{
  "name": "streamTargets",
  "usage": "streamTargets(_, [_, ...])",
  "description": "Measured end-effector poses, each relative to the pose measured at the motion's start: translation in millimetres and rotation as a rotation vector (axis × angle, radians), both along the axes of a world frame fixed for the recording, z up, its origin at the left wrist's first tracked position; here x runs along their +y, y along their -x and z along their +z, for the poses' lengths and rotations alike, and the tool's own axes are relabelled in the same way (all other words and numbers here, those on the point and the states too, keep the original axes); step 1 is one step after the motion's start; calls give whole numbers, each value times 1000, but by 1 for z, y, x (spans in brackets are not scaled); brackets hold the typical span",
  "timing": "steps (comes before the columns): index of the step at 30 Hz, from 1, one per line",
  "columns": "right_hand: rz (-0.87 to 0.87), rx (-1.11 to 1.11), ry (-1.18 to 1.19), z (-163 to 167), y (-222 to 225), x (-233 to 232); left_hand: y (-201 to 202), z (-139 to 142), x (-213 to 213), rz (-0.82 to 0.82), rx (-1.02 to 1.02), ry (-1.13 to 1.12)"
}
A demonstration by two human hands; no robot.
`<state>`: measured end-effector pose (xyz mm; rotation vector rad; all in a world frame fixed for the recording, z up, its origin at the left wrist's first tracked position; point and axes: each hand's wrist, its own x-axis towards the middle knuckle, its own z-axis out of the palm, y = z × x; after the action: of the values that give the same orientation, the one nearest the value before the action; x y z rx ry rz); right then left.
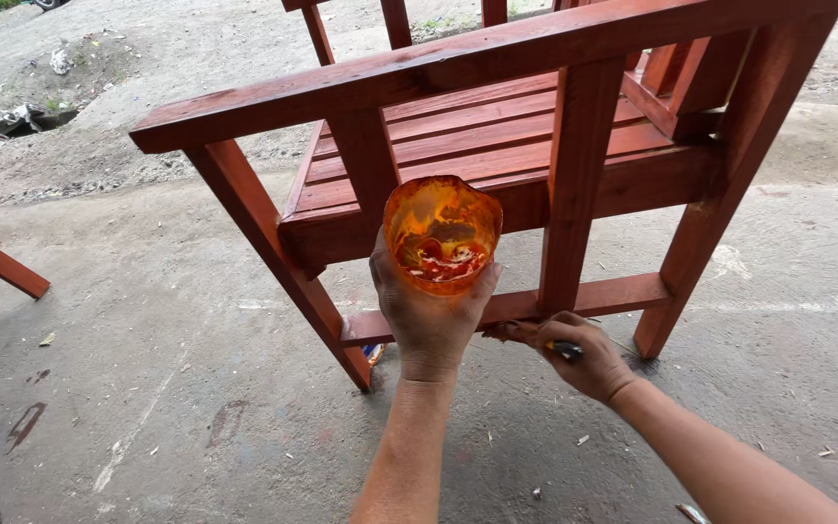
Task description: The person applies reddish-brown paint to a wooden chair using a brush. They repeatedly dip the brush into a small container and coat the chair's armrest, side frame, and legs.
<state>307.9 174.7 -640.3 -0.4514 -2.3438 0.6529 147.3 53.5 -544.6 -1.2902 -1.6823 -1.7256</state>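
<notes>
Outdoors, the left hand grips a cut-off orange plastic cup with reddish stain in its bottom, held up before a red-brown wooden chair. Just beside it, the right hand closes around a small brush against the chair's low side rail, above the concrete floor.

Left hand cups an orange-stained cup; right hand grips a brush against the red chair's lower rail.
</notes>
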Motion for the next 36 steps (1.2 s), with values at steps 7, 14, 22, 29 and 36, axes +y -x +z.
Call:
streamTargets(7, [-295, -24, 58, 9, -100, 80, -42, -4, 24, -35, -52, 61])
streamTargets(14, [-511, 145, 443, 26, -107, 102, -64, -27, 44, -3, -122, 90])
streamTargets(22, [-526, 243, 1006, 43, -40, 99, -76, -54, 56, 51, -233, 158])
streamTargets(29, [-447, -38, 911, 38, -52, 120, -90, -95, 67, 24, -283, 185])
streamTargets(36, [-140, -74, 506, 97, -88, 132, -96, -114, 59, 6, -258, 287])
